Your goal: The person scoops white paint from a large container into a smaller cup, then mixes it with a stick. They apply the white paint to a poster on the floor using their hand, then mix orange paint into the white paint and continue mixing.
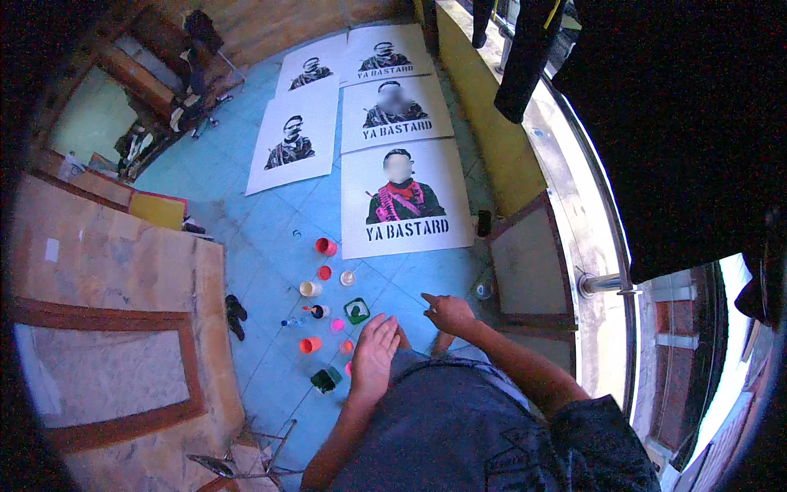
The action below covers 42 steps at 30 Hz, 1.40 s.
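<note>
My left hand (377, 353) is held in front of my body, its fingers stretched out and nothing in it. To its right, my right hand (449, 314) points forward with the index finger out and the other fingers curled; no held thing shows. Beyond both hands a poster (406, 242) lies on the floor, a stencilled figure on it coloured red, pink and green. Left of my hands stand a red paint jar (325, 247), a cream jar (310, 289), a dark-rimmed jar (320, 312), an orange jar (310, 345) and a dark green container (325, 379).
Several black-and-white posters (293, 164) lie farther off on the blue tiled floor (287, 230). Loose lids, including a white lid (348, 279) and a green-rimmed lid (356, 311), sit among the jars. Wooden panels (106, 262) border the left; a railing (602, 284) runs along the right.
</note>
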### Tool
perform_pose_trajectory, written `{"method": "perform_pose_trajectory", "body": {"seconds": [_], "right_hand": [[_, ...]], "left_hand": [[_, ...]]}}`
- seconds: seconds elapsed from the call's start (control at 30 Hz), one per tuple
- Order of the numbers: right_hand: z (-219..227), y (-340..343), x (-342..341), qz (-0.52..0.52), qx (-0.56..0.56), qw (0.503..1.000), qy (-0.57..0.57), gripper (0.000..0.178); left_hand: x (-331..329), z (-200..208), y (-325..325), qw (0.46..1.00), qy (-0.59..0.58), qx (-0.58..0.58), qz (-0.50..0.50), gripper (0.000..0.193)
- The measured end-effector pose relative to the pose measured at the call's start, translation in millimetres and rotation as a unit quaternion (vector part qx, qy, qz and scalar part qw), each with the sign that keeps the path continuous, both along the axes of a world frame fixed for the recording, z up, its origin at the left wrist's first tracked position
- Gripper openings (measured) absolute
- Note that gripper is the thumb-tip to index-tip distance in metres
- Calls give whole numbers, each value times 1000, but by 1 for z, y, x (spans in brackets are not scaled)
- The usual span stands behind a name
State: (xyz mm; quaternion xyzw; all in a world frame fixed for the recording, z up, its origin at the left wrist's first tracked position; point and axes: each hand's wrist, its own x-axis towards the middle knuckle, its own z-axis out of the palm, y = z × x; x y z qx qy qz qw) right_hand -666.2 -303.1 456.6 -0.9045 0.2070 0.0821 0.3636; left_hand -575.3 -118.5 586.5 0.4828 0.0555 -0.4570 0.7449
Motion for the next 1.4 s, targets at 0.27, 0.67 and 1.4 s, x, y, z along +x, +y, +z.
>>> {"method": "perform_pose_trajectory", "body": {"seconds": [0.27, 0.67, 1.4], "right_hand": [[-10, 94, 52, -80, 727, 676, -94, 55], [-21, 226, 71, -85, 821, 564, 1, 57], [102, 298, 38, 232, 587, 772, 71, 41]], "left_hand": [[6, -69, -14, 612, -783, 74, -82, 57], [17, -126, 140, 574, -797, 173, -70, 80], [-14, -54, 268, 921, 159, -267, 235, 79]]}}
